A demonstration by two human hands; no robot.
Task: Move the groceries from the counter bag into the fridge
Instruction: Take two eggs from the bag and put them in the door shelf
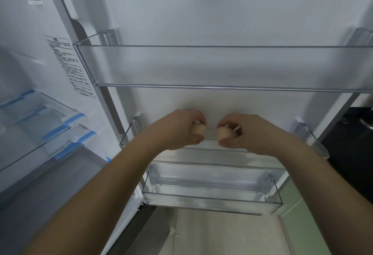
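The open fridge door (212,22) faces me, white inside, with three clear door bins. Both my hands reach over the middle bin (314,143). My left hand (177,129) grips a small pale beige item (198,130), egg-like, mostly hidden by the fingers. My right hand (242,133) holds a similar pale beige item (223,133), and a thin white stick pokes out beside its fingers. The two items sit a short gap apart, just above the bin's back part. The counter bag is out of view.
A wide clear top bin (222,67) hangs above my hands, and a lower bin (212,198) sits below them. The fridge interior (30,123) with glass shelves and blue tape lies at left. A dark counter (351,133) is at right, and pale floor lies below.
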